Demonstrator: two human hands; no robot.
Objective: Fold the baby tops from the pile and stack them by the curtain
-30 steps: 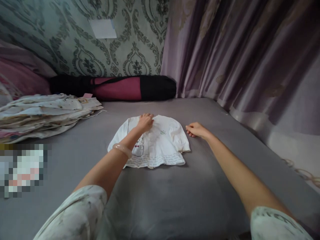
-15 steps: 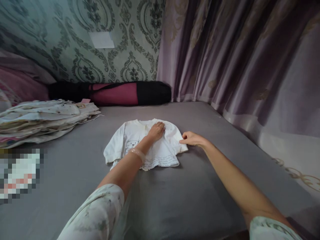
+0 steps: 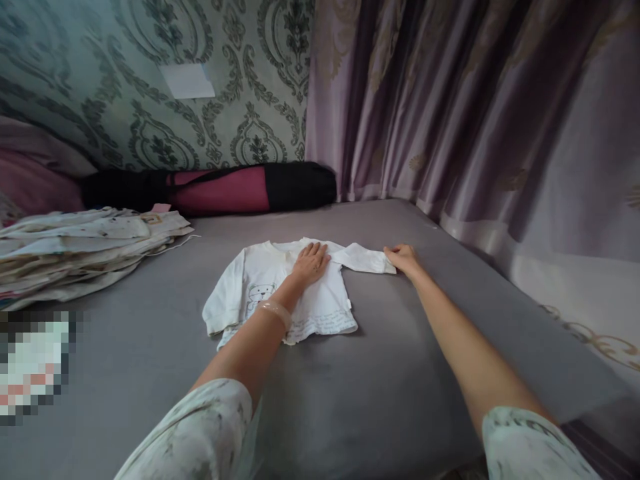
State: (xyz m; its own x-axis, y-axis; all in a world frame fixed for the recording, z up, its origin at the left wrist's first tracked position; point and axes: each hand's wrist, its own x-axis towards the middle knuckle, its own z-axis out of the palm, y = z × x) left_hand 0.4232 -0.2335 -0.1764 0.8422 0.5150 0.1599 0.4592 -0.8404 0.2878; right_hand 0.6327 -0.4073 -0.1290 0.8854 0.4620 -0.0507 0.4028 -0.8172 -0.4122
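Your left hand (image 3: 311,261) lies flat, fingers spread, pressing on the chest of the small white shirt (image 3: 280,293) just below its collar. Your right hand (image 3: 401,257) is closed in a pinch on the cuff of the shirt's right sleeve (image 3: 364,260), which is drawn out straight to the right from the shoulder, so its long axis runs left to right across the grey bed sheet (image 3: 350,400). The shirt's body lies front up at the middle of the bed, collar on the far side, hem toward you, a bear print on its left half. The other sleeve (image 3: 220,303) hangs down along the left edge, nearer your left forearm than your right; your right hand is the one at the stretched sleeve's end. Well apart on the far left sits a stack of folded clothes (image 3: 80,247), and a dark rolled bag (image 3: 215,188) lies along the patterned wall behind; curtains (image 3: 450,113) hang on the right.
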